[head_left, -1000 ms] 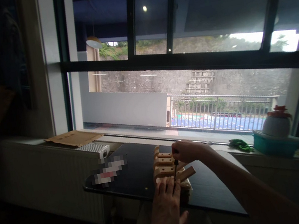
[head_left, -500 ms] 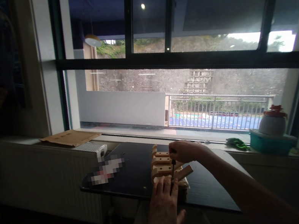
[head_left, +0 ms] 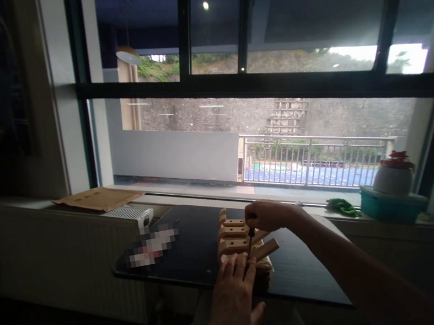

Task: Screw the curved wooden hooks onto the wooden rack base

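Observation:
A light wooden assembly (head_left: 234, 235) of several stacked pieces lies on a dark table (head_left: 190, 251). My left hand (head_left: 235, 299) lies flat on its near end, fingers stretched out and pressing on the wood. My right hand (head_left: 266, 215) is closed round the handle of a small screwdriver (head_left: 251, 239), whose dark shaft points down onto the wooden assembly. A loose wooden stick (head_left: 265, 250) juts out to the right, just below the screwdriver tip.
The table stands against a windowsill under a large window. On the sill lie a brown cardboard sheet (head_left: 97, 198), a white device (head_left: 131, 214), a green cloth (head_left: 342, 207) and a teal tub (head_left: 392, 204) with a white pot on it. A blurred item (head_left: 152, 247) lies at the table's left.
The view has drifted slightly; both hands stay on the wooden assembly, with the screwdriver held in the same spot.

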`<state>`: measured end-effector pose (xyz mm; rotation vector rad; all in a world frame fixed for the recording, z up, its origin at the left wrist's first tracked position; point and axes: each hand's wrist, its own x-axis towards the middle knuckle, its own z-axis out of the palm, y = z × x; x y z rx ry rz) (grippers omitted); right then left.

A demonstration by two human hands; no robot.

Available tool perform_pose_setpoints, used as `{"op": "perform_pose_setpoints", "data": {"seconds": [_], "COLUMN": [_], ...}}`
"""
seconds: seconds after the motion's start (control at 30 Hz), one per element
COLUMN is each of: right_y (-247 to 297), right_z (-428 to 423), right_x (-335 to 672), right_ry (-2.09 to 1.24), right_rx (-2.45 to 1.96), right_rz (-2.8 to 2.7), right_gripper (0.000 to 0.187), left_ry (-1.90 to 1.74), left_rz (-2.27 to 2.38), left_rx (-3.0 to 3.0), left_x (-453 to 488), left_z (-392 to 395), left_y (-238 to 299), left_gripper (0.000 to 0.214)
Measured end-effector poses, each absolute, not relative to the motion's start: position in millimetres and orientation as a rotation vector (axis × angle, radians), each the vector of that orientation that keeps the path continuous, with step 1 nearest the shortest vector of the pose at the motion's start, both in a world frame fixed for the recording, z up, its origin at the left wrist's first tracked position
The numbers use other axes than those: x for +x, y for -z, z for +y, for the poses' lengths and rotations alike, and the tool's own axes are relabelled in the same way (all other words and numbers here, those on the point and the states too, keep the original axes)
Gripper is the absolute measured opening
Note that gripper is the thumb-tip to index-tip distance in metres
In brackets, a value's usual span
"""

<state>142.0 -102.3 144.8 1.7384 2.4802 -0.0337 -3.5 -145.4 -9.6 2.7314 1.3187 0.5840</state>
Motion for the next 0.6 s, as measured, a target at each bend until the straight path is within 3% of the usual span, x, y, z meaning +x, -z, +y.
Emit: {"op": "perform_pose_setpoints", "data": {"seconds": [0.6], "right_y": [-149.2], "right_z": [-113.9], "right_x": [133.0], "right_ry": [-0.071], "right_rx": [1.698], "right_rz": [2.523], "right_gripper": [0.024], "left_ry": [-0.622], "left_rz": [1.299], "left_rx": [2.737], "left_x": [-4.5], "left_z": [-144.1], "left_y": [16.3], "left_gripper": [0.076]}}
